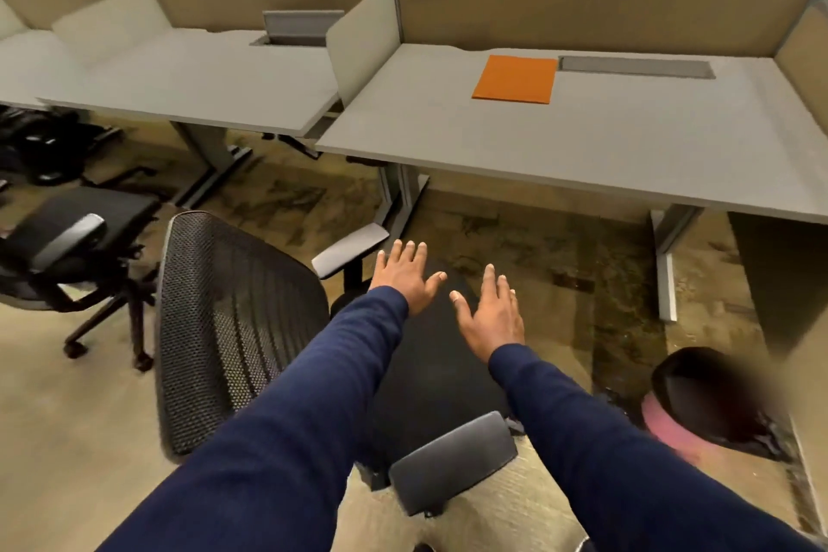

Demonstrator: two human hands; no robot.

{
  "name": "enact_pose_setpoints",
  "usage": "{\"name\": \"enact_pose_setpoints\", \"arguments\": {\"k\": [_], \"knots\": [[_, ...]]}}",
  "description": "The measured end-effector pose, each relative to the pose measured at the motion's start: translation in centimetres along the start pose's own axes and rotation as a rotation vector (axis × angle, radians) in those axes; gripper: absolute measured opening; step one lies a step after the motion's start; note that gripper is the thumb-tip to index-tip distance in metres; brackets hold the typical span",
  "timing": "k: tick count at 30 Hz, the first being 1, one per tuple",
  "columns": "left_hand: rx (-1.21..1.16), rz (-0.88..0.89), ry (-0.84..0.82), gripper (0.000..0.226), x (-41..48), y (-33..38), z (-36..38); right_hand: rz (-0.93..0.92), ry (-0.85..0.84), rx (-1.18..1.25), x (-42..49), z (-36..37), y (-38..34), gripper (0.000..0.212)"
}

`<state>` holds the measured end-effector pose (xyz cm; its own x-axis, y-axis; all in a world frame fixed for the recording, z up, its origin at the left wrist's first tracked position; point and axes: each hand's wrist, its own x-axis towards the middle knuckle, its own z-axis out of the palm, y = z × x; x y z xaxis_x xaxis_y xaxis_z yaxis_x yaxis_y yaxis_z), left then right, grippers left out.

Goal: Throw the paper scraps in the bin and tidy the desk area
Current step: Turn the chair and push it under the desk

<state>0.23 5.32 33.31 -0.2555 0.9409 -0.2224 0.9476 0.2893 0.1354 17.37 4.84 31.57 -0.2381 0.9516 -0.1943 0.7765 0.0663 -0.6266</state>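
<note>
Left hand and right hand held flat above chair seat, fingers spread, nothing gripped. Orange folder laid on counter beyond chair. Bin seen on floor right of chair, partly blurred. No paper scraps discernible.

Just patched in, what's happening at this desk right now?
A person stands behind an office chair pulled out from the desk, both arms stretched forward. The left hand and right hand are open, fingers spread above the chair's seat, holding nothing. On the desk only an orange sheet lies flat near the back. A bin with a pink rim sits on the floor to the right. No paper scraps are visible.
</note>
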Motion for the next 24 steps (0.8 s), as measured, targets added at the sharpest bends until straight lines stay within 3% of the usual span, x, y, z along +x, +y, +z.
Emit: {"name": "enact_pose_setpoints", "arguments": {"k": [12,24], "knots": [[0.084,-0.102,0.004,0.070,-4.9,-15.6,-6.7,-0.105,-0.177,0.135,-9.9,8.7,-14.7,0.086],[0.070,-0.290,0.114,0.070,-9.9,-28.7,-7.3,-0.256,-0.330,0.157,-16.4,14.5,-22.5,0.092]]}}
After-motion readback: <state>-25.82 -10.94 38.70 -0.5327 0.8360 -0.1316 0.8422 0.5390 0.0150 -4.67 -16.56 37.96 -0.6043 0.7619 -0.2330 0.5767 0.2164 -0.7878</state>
